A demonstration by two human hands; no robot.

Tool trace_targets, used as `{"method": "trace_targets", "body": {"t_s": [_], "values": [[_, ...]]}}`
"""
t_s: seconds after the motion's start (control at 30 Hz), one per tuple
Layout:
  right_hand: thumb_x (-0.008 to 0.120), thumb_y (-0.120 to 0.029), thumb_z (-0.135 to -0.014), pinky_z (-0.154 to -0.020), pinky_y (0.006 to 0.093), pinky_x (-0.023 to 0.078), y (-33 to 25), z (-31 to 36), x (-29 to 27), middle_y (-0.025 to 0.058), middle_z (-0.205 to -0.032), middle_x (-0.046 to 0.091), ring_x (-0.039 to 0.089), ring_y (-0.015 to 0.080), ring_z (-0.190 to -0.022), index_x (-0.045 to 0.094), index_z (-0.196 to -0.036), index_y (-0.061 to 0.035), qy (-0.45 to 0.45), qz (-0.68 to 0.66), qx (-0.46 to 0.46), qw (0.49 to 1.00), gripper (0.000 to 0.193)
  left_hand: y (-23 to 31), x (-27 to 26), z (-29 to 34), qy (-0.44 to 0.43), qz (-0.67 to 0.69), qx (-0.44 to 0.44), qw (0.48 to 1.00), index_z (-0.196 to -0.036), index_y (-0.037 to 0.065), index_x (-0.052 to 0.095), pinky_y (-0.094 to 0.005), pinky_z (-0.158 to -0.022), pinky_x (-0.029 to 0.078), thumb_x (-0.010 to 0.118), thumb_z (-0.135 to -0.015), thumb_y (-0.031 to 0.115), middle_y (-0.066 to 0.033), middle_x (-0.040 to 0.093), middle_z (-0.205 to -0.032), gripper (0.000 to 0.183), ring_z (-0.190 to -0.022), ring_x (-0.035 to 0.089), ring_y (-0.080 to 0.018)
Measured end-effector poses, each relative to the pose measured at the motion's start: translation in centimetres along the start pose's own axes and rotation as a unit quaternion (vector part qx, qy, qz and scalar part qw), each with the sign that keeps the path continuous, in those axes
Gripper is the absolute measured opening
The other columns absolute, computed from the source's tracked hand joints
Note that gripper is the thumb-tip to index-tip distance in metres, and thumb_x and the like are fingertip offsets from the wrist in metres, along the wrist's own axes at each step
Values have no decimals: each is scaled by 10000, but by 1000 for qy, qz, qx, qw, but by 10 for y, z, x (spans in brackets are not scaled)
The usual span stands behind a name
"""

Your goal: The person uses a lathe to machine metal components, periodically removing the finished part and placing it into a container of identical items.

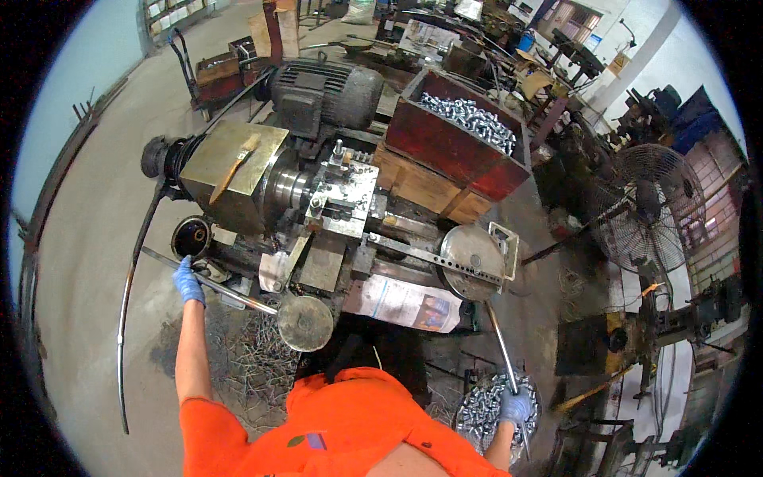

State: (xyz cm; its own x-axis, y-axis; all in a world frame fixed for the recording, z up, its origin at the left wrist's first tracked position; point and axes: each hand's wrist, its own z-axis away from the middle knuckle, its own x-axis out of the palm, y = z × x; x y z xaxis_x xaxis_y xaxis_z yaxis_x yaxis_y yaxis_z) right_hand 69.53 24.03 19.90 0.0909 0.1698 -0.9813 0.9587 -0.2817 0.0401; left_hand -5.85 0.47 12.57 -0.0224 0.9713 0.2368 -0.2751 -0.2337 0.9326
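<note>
My left hand [188, 283], in a blue glove, is closed around a long metal lever [240, 298] whose inner end meets a round metal disc [305, 323]. On the right, my other gloved hand, the right hand [515, 405], grips a shiny rod [500, 342] that slants up to a larger round disc [470, 256]. Between and beyond the hands stands a lathe-like machine with a steel block carriage [343, 195] beside its spindle [288, 189]. A perforated flat bar [429, 256] runs across to the larger disc. Below the right hand, a round container holds small shiny metal pieces [481, 409].
A dark red box [445, 147] full of similar pieces sits behind the carriage, near a motor [326, 95]. A brush [234, 168] lies on the machine housing. Printed paper [389, 300] covers its front. Metal shavings [254, 358] litter the floor; a fan [648, 203] stands right.
</note>
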Motion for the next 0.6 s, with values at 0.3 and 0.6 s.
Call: {"method": "trace_targets", "body": {"t_s": [0.3, 0.6], "values": [[467, -437, -828, -869, 495, 365, -46, -158, 18, 124, -1046, 608, 502, 346, -1056, 659, -966, -135, -43, 192, -57, 979, 383, 0, 6, 13, 24, -33, -7, 999, -898, 7, 588, -311, -493, 478, 530, -836, 258, -128, 593, -662, 265, -531, 568, -217], [627, -429, -726, -969, 417, 351, -206, -237, 10, 222, -1247, 466, 464, 330, -1142, 478, -1188, -4, 14, 69, -145, 987, 645, -16, -30, -11, -54, -117, -50, 990, -897, 59, 575, -316, -502, 483, 528, -853, 411, -92, 603, -660, 358, -532, 583, -192]]}}
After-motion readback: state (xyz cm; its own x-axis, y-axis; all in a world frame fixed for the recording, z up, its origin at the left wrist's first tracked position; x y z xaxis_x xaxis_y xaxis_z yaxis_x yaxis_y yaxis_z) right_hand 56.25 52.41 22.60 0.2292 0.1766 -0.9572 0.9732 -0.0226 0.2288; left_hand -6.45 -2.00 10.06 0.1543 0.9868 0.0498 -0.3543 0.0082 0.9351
